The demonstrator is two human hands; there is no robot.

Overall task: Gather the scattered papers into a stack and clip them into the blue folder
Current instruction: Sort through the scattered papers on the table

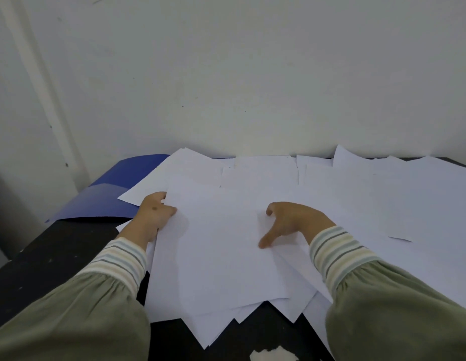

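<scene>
Several white papers (344, 194) lie scattered and overlapping across the black table (52, 256). A loose pile of them (221, 256) sits in front of me. My left hand (153, 214) grips the pile's left edge, thumb on top and fingers hidden under the sheets. My right hand (289, 222) rests on top of the pile, thumb stretched toward me and fingers bent down onto the paper. The blue folder (109, 199) lies at the far left of the table, partly covered by a sheet.
A white wall stands right behind the table. The table's left edge runs close to the folder. A chipped pale patch (273, 354) shows on the near edge of the table. Papers reach past the right side of the view.
</scene>
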